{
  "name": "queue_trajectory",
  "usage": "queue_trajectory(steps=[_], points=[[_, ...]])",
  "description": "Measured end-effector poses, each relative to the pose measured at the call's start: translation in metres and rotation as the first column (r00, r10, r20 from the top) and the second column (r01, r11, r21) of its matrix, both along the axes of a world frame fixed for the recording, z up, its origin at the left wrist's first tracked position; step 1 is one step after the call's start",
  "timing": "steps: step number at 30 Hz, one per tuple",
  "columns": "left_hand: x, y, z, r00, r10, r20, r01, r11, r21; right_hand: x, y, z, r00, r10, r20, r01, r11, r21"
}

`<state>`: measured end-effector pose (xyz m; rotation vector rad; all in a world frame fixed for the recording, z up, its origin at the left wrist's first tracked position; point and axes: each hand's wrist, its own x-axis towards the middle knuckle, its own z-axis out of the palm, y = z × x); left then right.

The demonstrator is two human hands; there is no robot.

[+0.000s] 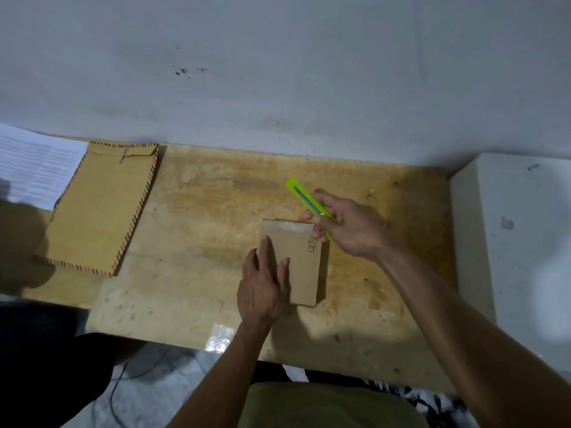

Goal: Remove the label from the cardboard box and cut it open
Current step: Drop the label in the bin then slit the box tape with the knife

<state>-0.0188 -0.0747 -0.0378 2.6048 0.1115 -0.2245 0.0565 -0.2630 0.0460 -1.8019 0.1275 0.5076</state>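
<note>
Cardboard box (304, 267) lies flat mid-table, long axis running away from the person, left hand (264, 285) pressing its near left part with straight fingers, right hand (346, 227) gripping green cutter (304, 200) at the far taped edge.

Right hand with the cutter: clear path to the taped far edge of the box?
Probably yes. The right hand holds the green cutter right at the taped far edge of the cardboard box; the left hand presses the near left part, away from that edge.
</note>
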Motion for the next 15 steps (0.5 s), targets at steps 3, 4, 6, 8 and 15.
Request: queue_trajectory(steps=[3,4,6,8,15], points=[[0.000,-0.001,-0.002,1.000,0.005,-0.002,-0.005,1.000,0.018,0.002,-0.002,-0.005,0.995,0.076,0.062,-0.067,0.988,-0.142],[0.001,-0.001,-0.003,1.000,0.010,-0.006,-0.010,1.000,0.017,0.002,-0.004,-0.007,0.989,0.116,0.096,-0.092,0.971,-0.219],[0.000,0.001,-0.005,1.000,0.013,-0.014,-0.013,1.000,0.014,0.003,-0.004,-0.011,0.966,0.192,0.174,-0.114,0.917,-0.383],[0.000,0.002,-0.006,1.000,0.020,-0.017,-0.019,1.000,0.016,0.005,-0.005,-0.016,0.947,0.239,0.214,-0.107,0.864,-0.492],[0.000,0.001,-0.007,0.999,0.038,-0.012,-0.038,0.999,0.014,0.020,-0.005,-0.022,0.868,0.403,0.289,-0.155,0.774,-0.614]])
